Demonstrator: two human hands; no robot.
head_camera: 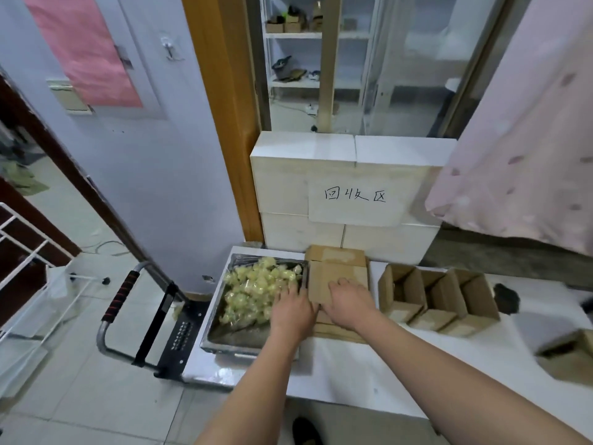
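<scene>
Both forearms [433, 367] stretched forward from me over the white table [337, 374]. My right hand [349, 303] lay flat, fingers spread, on the stack of flattened cardboard boxes [337, 268]. My left hand [293, 311] sat at the stack's left edge, over the metal tray [224, 338] of yellow wrapped pieces [253, 284]; whether it gripped, I could not tell.

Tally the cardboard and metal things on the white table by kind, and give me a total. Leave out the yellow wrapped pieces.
Open cardboard boxes in a row: 3
Cardboard box at the right edge: 1
Stack of flat cardboard: 1
Metal tray: 1
Total: 6
</scene>
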